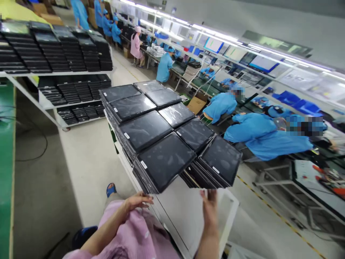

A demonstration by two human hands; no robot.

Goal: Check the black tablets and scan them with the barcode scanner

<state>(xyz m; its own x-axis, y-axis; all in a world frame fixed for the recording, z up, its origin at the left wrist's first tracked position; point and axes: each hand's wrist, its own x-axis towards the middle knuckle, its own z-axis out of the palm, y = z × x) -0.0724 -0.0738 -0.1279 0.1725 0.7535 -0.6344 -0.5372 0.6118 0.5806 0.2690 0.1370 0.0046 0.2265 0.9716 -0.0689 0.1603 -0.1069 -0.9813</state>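
Several stacks of black flat panels wrapped in clear film [161, 162] stand in two rows on a white cart [185, 212] in front of me. My left hand [137, 201] rests open on my pink-clad knee, just below the nearest stack. My right hand [210, 210] is raised with its fingers stretched up, the fingertips touching the underside of the nearest right stack [219, 162]. It grips nothing that I can see.
White shelves [54, 73] at the left hold many more black panel stacks. A green mat [7, 162] runs along the left edge. People in blue coats [258, 138] work at benches on the right; a cardboard box [196, 104] stands behind the cart.
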